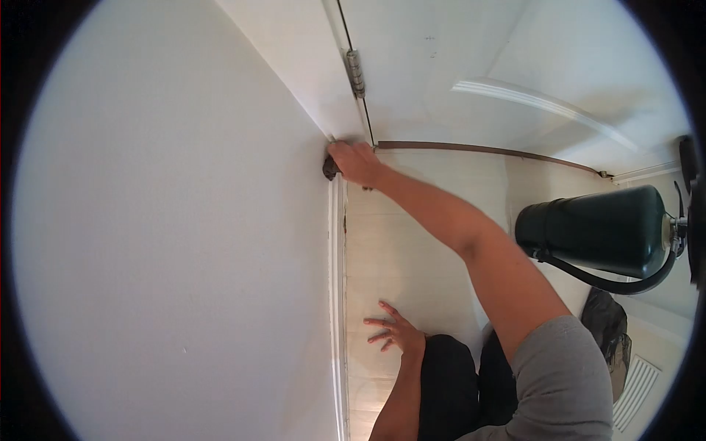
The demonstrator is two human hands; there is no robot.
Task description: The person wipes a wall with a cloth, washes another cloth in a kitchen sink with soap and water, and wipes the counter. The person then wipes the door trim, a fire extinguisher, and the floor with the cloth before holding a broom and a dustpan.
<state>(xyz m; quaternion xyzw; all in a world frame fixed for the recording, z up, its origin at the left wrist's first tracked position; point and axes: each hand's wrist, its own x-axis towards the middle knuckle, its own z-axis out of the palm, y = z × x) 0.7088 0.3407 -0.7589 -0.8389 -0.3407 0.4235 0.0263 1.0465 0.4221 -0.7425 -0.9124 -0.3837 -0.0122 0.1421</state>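
Note:
My right hand [358,163] reaches far forward to the corner where the wall meets the door frame. Its fingers are closed on a dark, crumpled rag [331,167], pressed low against the end of the white baseboard [337,242]. Most of the rag is hidden behind the hand. Near my knees, my left hand [397,331] rests on the pale floor [412,257] with its fingers spread, holding nothing.
A white door [515,66] with a metal hinge [355,73] stands ahead, a brown strip [478,149] along its bottom edge. To the right are a dark green fire extinguisher [596,229] with a black hose, a black plastic bag [604,320] and a white vent [637,393]. A plain wall [184,220] fills the left.

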